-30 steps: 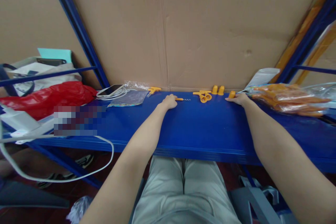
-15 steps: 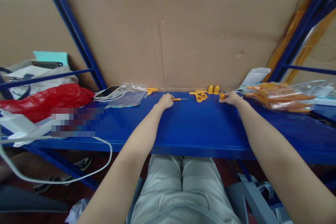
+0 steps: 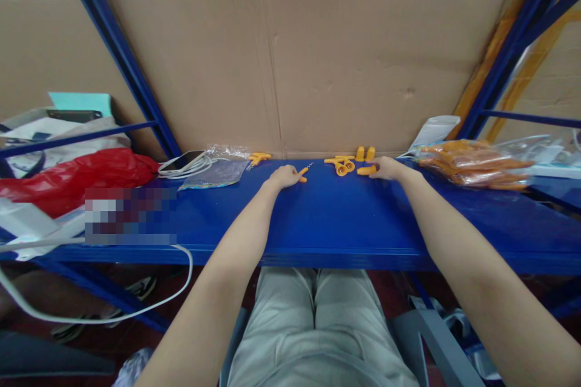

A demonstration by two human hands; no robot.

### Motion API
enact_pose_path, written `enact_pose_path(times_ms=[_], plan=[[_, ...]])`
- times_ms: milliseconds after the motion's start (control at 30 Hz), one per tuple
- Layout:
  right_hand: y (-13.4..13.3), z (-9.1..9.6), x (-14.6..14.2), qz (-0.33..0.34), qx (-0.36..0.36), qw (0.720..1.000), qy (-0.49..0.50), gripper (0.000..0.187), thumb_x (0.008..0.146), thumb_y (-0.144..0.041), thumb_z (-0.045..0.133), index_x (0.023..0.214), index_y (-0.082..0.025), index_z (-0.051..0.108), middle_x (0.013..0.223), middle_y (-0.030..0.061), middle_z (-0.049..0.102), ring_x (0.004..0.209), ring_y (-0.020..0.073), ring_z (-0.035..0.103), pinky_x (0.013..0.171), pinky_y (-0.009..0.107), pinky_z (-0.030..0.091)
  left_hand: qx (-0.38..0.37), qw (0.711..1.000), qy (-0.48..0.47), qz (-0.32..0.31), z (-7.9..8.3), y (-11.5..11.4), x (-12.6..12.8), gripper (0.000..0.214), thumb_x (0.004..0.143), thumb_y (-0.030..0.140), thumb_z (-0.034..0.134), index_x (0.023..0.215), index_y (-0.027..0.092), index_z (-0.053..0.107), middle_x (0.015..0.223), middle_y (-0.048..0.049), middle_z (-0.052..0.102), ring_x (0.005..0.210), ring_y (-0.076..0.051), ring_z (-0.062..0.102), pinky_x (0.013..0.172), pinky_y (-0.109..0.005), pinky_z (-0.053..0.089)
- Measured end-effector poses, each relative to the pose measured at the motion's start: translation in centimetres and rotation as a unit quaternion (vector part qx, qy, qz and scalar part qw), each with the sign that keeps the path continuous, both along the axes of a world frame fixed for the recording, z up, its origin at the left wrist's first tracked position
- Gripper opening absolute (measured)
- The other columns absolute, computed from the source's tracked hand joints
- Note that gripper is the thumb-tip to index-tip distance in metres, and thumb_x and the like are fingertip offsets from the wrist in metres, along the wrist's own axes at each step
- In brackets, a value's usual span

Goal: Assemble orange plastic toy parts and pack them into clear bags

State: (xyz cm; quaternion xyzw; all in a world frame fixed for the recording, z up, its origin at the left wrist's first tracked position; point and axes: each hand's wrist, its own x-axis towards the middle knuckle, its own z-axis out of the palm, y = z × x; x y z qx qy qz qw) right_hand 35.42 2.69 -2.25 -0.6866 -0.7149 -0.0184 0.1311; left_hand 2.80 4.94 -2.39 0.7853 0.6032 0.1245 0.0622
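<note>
My left hand [image 3: 285, 176] is closed around the T-shaped handle of an orange corkscrew [image 3: 302, 175], its thin metal spiral pointing up and to the right. A small orange cap-like piece [image 3: 365, 170] is pinched in my right hand [image 3: 385, 168], low over the blue shelf board. Between the hands lie several orange corkscrew parts [image 3: 342, 166] with round, hollow ends. Two orange caps [image 3: 365, 153] stand upright just behind my right hand. Left of my left hand, orange corkscrews [image 3: 259, 158] with metal spirals lie near the cardboard.
A cardboard sheet [image 3: 336, 60] closes off the back. At right lies a clear bag of orange parts [image 3: 472, 163]. To the left are a flat plastic bag [image 3: 215, 173], a phone [image 3: 184, 161] with a white cable, and a red bag [image 3: 86, 178]. Blue posts [image 3: 122, 54] frame the board [image 3: 336, 224].
The corkscrew in my left hand has turned from lying level to tilting up rightward. My right hand has moved left with the orange piece, which now lies sideways. The view has shifted slightly.
</note>
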Motion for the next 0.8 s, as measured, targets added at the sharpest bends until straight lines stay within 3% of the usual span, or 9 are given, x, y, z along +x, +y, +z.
enact_pose_path(times_ms=[100, 167, 367, 600, 800], plan=[[0.0, 0.3, 0.5, 0.008, -0.029, 1.000, -0.004, 0.050, 0.073, -0.023, 0.071, 0.123, -0.020, 0.068, 0.110, 0.0065, 0.073, 0.098, 0.0254, 0.069, 0.088, 0.031, 0.053, 0.008, 1.000, 0.003, 0.002, 0.1, -0.3, 0.2, 0.037, 0.085, 0.051, 0.058, 0.094, 0.018, 0.072, 0.101, -0.0095, 0.075, 0.094, -0.025, 0.070, 0.074, -0.028, 0.051], [-0.2, 0.5, 0.5, 0.010, -0.037, 0.999, -0.003, 0.044, 0.074, -0.023, 0.071, 0.118, -0.019, 0.070, 0.103, 0.0056, 0.075, 0.092, 0.0242, 0.070, 0.084, 0.030, 0.053, -0.001, 1.000, 0.007, -0.004, 0.1, -0.5, 0.3, 0.028, 0.082, 0.043, 0.063, 0.091, 0.018, 0.070, 0.097, -0.0082, 0.076, 0.089, -0.024, 0.070, 0.071, -0.027, 0.051], [-1.0, 1.8, -1.0, 0.013, 0.006, 1.000, -0.007, 0.036, 0.074, -0.027, 0.072, 0.110, -0.019, 0.074, 0.096, 0.0049, 0.074, 0.088, 0.0235, 0.068, 0.079, 0.028, 0.052, 0.030, 0.998, -0.026, -0.046, 0.2, -0.9, 0.8, 0.023, 0.082, 0.028, 0.063, 0.103, 0.018, 0.066, 0.090, -0.0051, 0.076, 0.084, -0.018, 0.069, 0.073, -0.024, 0.049], [-2.3, 3.2, -4.4, 0.122, -0.014, 0.991, 0.047, 0.041, 0.079, -0.029, 0.068, 0.119, -0.020, 0.070, 0.102, 0.0048, 0.073, 0.087, 0.0206, 0.067, 0.081, 0.029, 0.050, 0.053, 0.993, -0.058, -0.091, -0.1, -1.1, 1.4, 0.023, 0.078, 0.022, 0.064, 0.101, 0.019, 0.065, 0.082, -0.0021, 0.074, 0.079, -0.017, 0.068, 0.074, -0.024, 0.050], [-1.8, 2.6, -5.3, 0.153, -0.012, 0.988, 0.020, 0.041, 0.078, -0.025, 0.069, 0.119, -0.019, 0.070, 0.102, 0.0073, 0.073, 0.089, 0.0226, 0.066, 0.084, 0.037, 0.050, 0.058, 0.989, -0.086, -0.105, -0.2, -0.9, 1.2, 0.019, 0.077, 0.022, 0.065, 0.096, 0.018, 0.063, 0.075, -0.0013, 0.072, 0.076, -0.017, 0.068, 0.071, -0.024, 0.048]])
